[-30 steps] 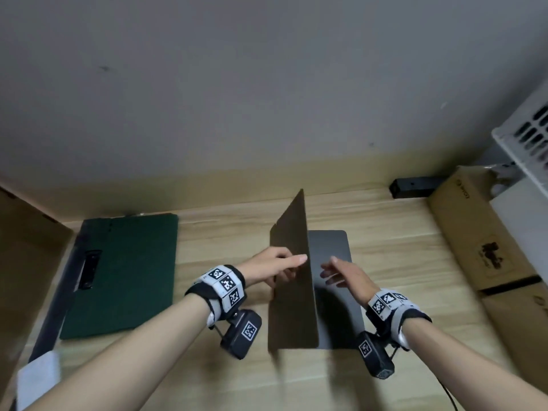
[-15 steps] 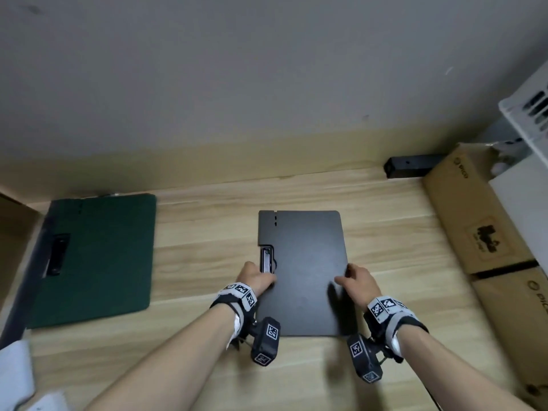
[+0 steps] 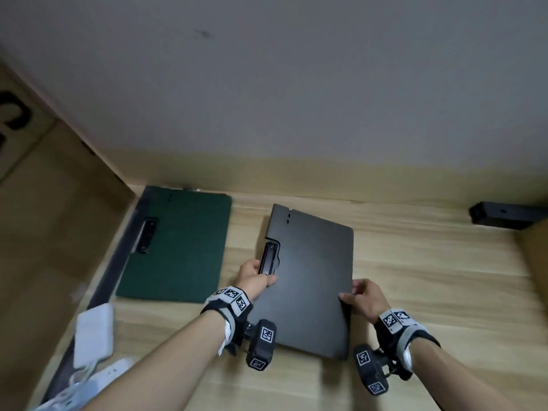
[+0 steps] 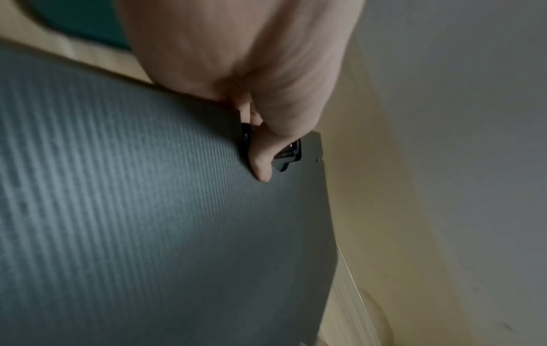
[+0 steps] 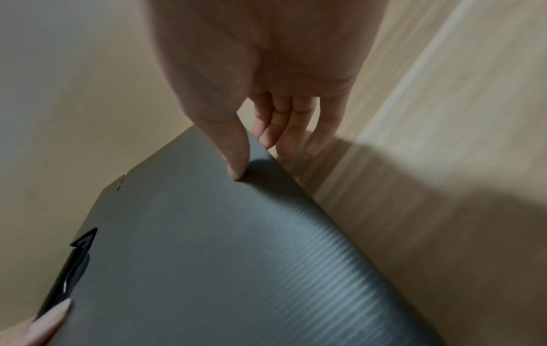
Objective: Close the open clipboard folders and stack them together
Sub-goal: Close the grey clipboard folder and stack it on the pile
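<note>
Closed black folder [image 3: 311, 280] lifted off table [image 3: 430, 262] – left hand [image 3: 255, 278] grip pinching clip edge, right hand [image 3: 363, 296] pinching opposite edge (green folder [image 3: 178, 244] beside)

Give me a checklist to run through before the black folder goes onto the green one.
1. Black folder closed: ok.
2. Left hand holds its clip edge, thumb on the cover: ok.
3. Right hand pinches the opposite edge: ok.
4. Green folder closed and flat on the table: ok.
5. Nothing lying on the green folder: ok.
6. Black folder fully lifted off the table: cannot tell.
</note>
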`<action>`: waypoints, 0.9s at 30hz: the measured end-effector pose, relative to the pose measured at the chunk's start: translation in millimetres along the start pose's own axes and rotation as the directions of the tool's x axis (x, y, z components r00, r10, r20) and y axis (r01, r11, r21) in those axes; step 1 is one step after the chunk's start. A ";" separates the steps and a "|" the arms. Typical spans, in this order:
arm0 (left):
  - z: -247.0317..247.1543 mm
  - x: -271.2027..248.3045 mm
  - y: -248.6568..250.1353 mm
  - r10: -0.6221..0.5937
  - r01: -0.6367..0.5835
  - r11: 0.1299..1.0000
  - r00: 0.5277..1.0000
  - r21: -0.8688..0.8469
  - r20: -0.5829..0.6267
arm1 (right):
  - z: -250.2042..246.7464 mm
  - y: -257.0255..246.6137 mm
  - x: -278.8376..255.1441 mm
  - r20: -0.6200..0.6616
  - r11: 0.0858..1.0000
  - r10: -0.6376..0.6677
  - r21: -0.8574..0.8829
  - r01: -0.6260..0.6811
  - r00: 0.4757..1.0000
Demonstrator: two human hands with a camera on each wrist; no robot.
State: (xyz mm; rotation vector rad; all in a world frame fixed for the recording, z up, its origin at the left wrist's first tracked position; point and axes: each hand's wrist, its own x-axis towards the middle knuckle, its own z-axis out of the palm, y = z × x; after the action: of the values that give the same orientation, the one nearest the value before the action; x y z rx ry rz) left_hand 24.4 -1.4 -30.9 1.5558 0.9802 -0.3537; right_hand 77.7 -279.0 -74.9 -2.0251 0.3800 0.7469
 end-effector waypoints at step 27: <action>-285.6 115.1 -19.5 0.047 0.030 0.962 0.960 0.270 -0.275 | 283.3 -186.7 18.7 0.099 0.914 -0.146 -0.368 0.173 0.984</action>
State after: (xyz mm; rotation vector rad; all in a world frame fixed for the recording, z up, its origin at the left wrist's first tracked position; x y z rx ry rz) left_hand -5.9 304.8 -53.1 1.8972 1.1801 -0.2752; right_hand 89.9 60.6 -76.7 -2.3458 0.0262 0.8331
